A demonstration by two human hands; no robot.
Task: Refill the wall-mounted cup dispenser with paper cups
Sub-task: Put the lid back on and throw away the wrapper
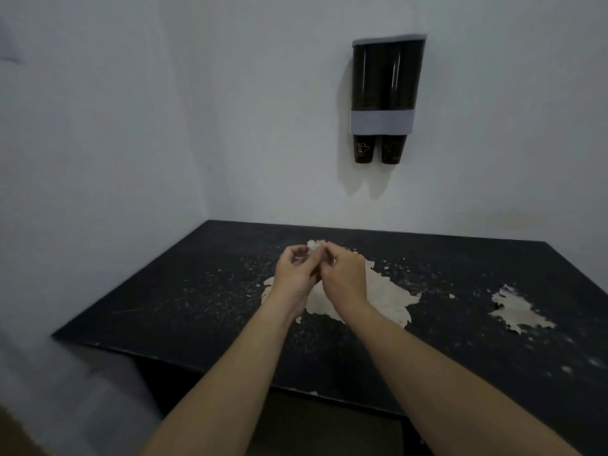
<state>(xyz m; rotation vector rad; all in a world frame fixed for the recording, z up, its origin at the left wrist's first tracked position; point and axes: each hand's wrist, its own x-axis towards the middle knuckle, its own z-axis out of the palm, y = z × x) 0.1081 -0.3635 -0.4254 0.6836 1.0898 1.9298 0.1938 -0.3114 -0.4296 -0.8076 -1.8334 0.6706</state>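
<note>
Both hands, left [295, 271] and right [342, 274], are pinching a small white scrap [312, 247] together over the counter [164, 301], dispenser [385, 83] sitting full of cups [363, 149].

Single head-worn wide-angle view, aimed forward and slightly downward into a room corner. Positioned close to the near edge of the worktop [204, 291], with both forearms entering from the bottom of the frame and meeting at frame centre: left hand [296, 274], right hand [342, 278]. Upper half filled by the facing wall [230, 110], carrying the cup dispenser [385, 83] right of centre, above hand level. Side wall at left. Straight edges bowed toward the frame borders. No second view for overlap.
</note>
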